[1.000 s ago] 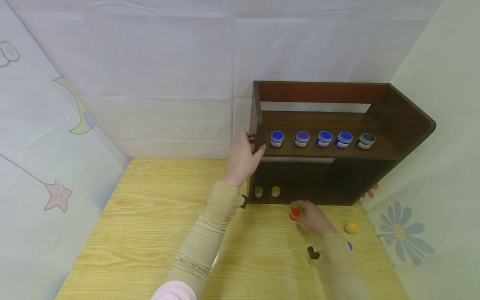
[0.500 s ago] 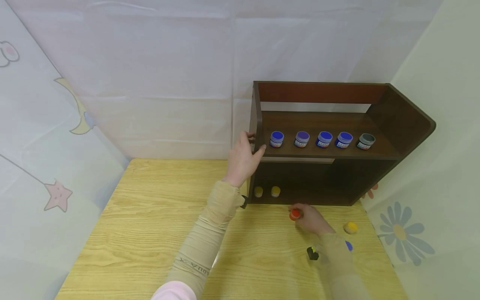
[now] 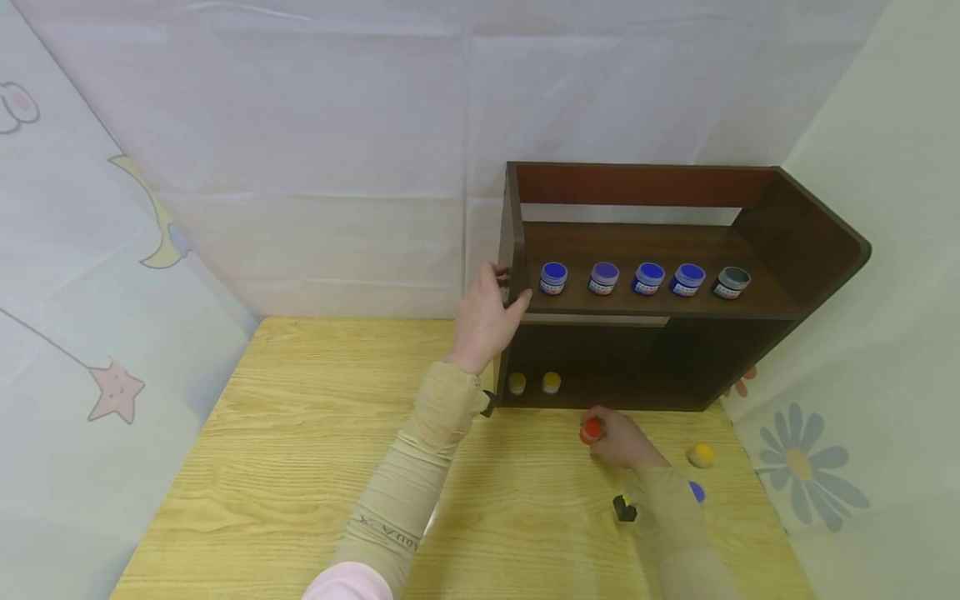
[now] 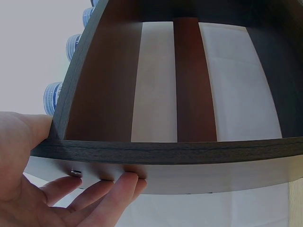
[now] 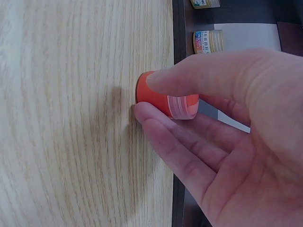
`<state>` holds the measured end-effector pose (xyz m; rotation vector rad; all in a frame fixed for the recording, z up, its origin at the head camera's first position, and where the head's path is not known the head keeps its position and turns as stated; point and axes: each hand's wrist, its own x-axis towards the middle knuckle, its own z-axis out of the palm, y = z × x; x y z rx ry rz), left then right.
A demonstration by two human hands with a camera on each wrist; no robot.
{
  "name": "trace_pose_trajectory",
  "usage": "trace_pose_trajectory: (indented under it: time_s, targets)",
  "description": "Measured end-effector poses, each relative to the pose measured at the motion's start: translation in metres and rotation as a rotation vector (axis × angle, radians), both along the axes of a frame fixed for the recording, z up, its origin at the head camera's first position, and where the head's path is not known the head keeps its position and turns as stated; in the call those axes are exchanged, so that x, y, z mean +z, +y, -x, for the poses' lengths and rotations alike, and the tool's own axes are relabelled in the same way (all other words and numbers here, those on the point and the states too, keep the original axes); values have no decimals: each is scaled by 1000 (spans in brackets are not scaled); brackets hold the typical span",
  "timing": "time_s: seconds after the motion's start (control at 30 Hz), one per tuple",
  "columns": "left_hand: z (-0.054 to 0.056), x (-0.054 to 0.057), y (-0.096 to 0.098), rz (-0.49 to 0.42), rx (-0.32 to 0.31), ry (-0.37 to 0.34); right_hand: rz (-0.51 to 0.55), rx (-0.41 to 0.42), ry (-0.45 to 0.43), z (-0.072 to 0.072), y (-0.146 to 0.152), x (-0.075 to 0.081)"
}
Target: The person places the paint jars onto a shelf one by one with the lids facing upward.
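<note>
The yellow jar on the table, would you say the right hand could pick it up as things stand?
Probably not yet: the right hand holds the red jar, though nothing visible stands between that hand and the yellow jar.

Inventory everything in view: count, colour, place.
Table: 1, light wood, foreground.
Wall coverings: 3, pale, back and sides.
Shelf unit: 1, dark brown, back right.
Upper jars: 5, three blue, one purple, one dark, upper level.
Yellow jars: 3, yellow, two lower level, one on table.
Red jar: 1, red, before shelf unit.
Blue item: 1, blue, table, partly hidden.
Wrist devices: 2, black, one per wrist.
Sleeves: 2, beige, forearms; pink, left elbow.
Left hand: 1, gripping shelf unit's side.
Right hand: 1, holding red jar.
</note>
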<state>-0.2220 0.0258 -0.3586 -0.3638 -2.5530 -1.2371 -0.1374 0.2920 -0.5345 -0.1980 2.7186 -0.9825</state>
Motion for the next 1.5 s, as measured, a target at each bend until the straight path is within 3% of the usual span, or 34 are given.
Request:
trace_pose_trajectory:
  time_s: [0.5, 0.77, 1.13, 1.5]
  targets:
    - [1, -1, -1, 4, 4, -9, -9, -27, 32, -2, 1, -4]
    - [1, 0, -1, 14, 5, -3, -16, -48, 102, -2, 2, -4]
    - [0, 1, 0, 18, 7, 2, 7, -145, 17, 3, 0, 1]
    - [-1, 1, -1, 10, 1, -7, 50, -157, 40, 0, -3, 4]
